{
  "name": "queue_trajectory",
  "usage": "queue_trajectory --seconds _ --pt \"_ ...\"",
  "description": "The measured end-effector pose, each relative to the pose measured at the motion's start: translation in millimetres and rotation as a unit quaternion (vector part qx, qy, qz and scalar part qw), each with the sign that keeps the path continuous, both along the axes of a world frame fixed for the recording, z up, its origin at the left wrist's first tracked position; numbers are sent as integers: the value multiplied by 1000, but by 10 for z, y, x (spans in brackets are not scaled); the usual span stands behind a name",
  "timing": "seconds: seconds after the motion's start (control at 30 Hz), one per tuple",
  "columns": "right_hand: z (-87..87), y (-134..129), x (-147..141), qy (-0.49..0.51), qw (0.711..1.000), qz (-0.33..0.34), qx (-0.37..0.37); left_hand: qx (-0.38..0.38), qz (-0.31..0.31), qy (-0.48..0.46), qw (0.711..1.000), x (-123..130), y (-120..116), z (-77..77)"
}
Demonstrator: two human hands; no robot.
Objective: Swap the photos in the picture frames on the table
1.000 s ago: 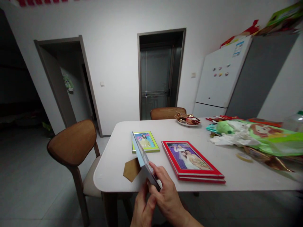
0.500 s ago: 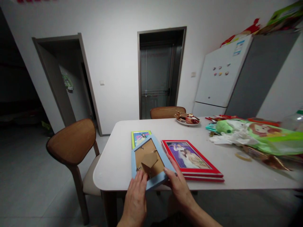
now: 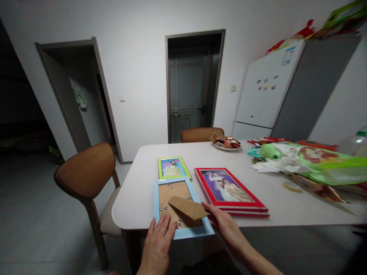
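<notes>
A light blue picture frame point(image 3: 157, 198) lies face down at the table's front edge, its near end jutting past the edge. Its brown backing board point(image 3: 164, 191) with metal turn clips faces up, and the cardboard easel stand point(image 3: 187, 208) slants across it to the right. My left hand point(image 3: 157, 240) rests on the frame's near left corner, fingers stretched over rim and backing. My right hand point(image 3: 225, 225) grips the frame's right edge by the stand's tip; some of its fingers are hidden. Touching the far end is a yellow-green picture frame point(image 3: 173, 168), picture up.
Stacked red picture frames point(image 3: 232, 191) lie on the right of the white table point(image 3: 132, 191). Beyond are a plate of wrapped items point(image 3: 228, 143), a green bag point(image 3: 327, 164), white tissues point(image 3: 278, 164) and a tape roll point(image 3: 291, 187). A wooden chair point(image 3: 87, 172) stands left.
The blue frame has been lowered from a tilt to near flat, uncovering more of the yellow-green frame. Its stand now points right, towards my right hand. My left hand has shifted slightly left.
</notes>
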State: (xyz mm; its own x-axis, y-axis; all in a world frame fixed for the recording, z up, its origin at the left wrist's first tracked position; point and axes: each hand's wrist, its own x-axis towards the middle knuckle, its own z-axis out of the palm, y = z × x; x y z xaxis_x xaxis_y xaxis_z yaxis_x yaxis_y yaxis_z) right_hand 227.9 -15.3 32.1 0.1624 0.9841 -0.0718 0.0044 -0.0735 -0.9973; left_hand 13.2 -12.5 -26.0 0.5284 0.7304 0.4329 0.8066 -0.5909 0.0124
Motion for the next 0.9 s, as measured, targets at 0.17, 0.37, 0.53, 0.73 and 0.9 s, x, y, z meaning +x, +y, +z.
queue_trajectory --seconds 0.17,0.37,0.53,0.73,0.9 --pt "-50 83 31 -98 994 24 42 -25 -6 -15 1000 9 -6 35" --pt "-166 141 50 -281 954 65 81 -48 -9 -53 997 26 -35 62" --pt "-115 270 20 -429 886 80 158 -81 -24 -125 989 -8 -57 161" --pt "-76 617 -105 -543 813 115 177 -115 -34 -160 980 -44 -23 217" --pt "-125 795 -172 -606 777 74 150 -129 -36 -171 976 -36 -10 215"
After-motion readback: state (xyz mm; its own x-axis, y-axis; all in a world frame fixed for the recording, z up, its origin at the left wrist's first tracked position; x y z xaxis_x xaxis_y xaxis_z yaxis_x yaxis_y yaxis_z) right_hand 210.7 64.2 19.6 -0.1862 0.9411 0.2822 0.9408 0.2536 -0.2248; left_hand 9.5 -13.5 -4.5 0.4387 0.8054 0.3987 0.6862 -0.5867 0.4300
